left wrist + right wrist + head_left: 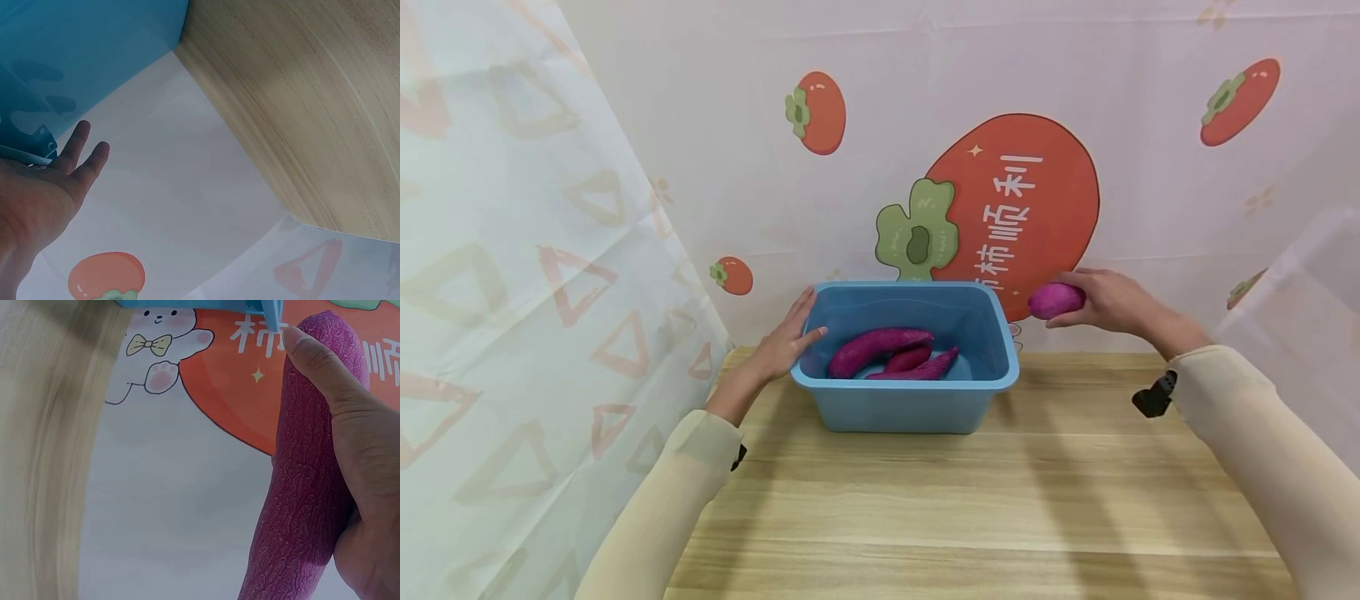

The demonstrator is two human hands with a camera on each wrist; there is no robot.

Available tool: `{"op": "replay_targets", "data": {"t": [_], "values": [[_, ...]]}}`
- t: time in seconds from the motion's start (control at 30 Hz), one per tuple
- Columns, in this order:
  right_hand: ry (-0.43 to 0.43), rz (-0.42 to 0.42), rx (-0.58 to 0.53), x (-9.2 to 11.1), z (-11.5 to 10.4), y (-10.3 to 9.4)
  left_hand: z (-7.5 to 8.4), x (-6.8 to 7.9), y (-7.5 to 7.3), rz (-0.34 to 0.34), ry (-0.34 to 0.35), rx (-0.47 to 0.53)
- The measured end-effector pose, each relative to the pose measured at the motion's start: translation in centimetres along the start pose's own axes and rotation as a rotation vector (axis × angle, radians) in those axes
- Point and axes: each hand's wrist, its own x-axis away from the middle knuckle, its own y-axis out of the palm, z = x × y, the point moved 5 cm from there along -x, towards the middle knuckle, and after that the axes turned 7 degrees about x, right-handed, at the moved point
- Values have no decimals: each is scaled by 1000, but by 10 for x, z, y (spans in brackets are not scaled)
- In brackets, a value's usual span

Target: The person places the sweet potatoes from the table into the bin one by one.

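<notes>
A blue plastic bin (902,408) stands on the table against the back wall. Several purple sweet potatoes (880,346) lie inside it, partly hidden by its front wall. My left hand (782,343) rests on the bin's left rim, thumb over the inner side. In the left wrist view, two straight fingers (94,164) lie along the outside. My right hand (1108,300) grips another purple sweet potato (306,462), raised above the table to the right of the bin. In the head view only the near end of this sweet potato (1055,301) shows.
The table (925,517) has a light wood-grain top. A white cloth (865,208) printed with persimmons hangs right behind the bin. Another patterned cloth (512,292) closes off the left side, and a pale sheet (1311,275) borders the right.
</notes>
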Motion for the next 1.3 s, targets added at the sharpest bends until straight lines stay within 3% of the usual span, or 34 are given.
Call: {"op": "replay_targets", "data": {"t": [1.3], "values": [[-112, 0, -14, -33, -52, -13, -2, 1, 1, -2, -27, -4]]}}
